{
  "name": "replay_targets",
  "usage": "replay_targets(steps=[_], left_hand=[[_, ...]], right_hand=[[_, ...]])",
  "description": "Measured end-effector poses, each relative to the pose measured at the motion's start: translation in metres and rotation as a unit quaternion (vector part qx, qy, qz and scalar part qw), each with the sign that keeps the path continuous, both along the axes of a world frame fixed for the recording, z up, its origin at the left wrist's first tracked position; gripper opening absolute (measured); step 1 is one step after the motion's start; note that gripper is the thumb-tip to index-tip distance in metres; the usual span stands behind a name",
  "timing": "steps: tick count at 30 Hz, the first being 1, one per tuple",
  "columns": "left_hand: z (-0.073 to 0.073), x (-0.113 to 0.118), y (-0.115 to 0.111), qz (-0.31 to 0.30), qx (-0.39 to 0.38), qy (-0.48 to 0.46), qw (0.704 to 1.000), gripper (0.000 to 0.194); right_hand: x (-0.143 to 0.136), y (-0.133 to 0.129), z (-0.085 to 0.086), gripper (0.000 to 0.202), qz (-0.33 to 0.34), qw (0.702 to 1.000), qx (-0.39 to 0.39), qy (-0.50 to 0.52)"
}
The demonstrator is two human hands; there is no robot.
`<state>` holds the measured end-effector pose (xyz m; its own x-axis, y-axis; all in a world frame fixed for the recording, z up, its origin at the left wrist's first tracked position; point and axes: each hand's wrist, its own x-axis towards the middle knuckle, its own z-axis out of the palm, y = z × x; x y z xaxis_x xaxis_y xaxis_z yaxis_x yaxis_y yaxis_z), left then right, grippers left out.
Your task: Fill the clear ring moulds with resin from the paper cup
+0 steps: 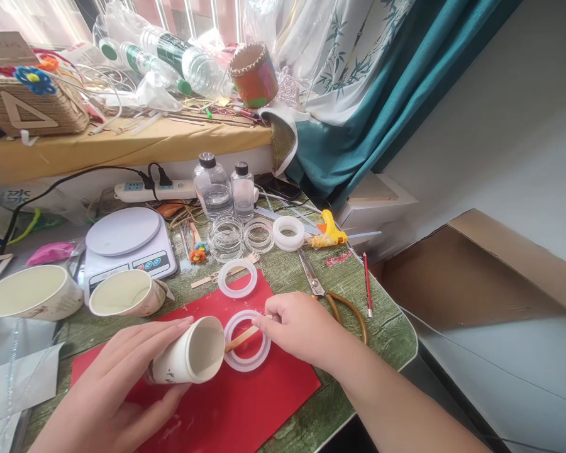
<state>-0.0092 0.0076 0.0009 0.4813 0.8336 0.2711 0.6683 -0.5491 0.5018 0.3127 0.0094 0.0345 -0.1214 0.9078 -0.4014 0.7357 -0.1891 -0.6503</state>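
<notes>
My left hand (127,371) is wrapped round a white paper cup (177,363), which is tipped with its mouth toward the right. Between the fingertips of my right hand (297,324) is a wooden stick (242,339), its far end at the cup's rim. Below the stick, a translucent ring mold (248,362) lies on a red sheet (245,412). A second ring mold (237,278) rests at the sheet's upper edge. The bottom of the cup is out of sight.
Scissors (317,286), a yellow glue gun (330,231) and a red pencil (368,286) lie to the right. A scale (129,242), paper bowls (31,292) and capped bottles (214,189) stand behind and left. Stacked rings (226,238) sit near the bottles.
</notes>
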Motion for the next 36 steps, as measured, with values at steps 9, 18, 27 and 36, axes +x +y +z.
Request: replay_targets(steps=[9,18,27,36], left_hand=[[-0.0011,-0.0004,-0.0007,-0.002,0.000,0.002,1.000,0.043],[-0.0010,-0.0018,0.0000,-0.007,0.004,0.008,1.000,0.043],[0.0009,-0.0014,0.0002,-0.007,0.000,0.007,1.000,0.043],[-0.0019,-0.0020,-0.0011,-0.002,-0.017,0.006,1.000,0.045]], right_hand=[[0.0008,-0.0009,-0.0015,0.048,-0.006,1.000,0.008,0.015],[0.0004,-0.0001,-0.0002,0.048,-0.002,1.000,0.002,0.012],[0.0004,-0.0001,0.0036,0.047,0.002,1.000,-0.006,0.008],[0.0004,-0.0007,0.0019,0.050,0.002,1.000,0.001,0.008]])
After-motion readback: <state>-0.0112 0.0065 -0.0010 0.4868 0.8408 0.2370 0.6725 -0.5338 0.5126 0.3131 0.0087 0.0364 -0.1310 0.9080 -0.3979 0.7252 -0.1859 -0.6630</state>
